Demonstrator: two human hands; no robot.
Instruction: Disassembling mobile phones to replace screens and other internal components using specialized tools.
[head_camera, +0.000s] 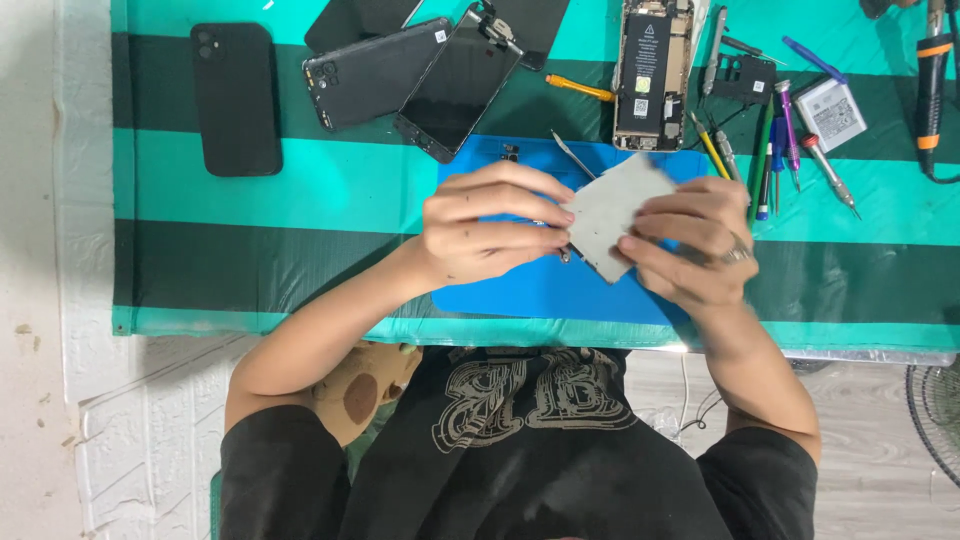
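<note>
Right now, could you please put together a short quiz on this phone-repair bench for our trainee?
1. True or false: both hands hold the grey metal plate above the blue mat.
2. Which lies furthest to the person's left on the striped table cover? A) the opened phone B) the black phone case C) the white battery
3. Fill in: the ring is on the ____ hand.

Key:
1. True: the left hand and the right hand grip it from either side.
2. B.
3. Right.
</note>
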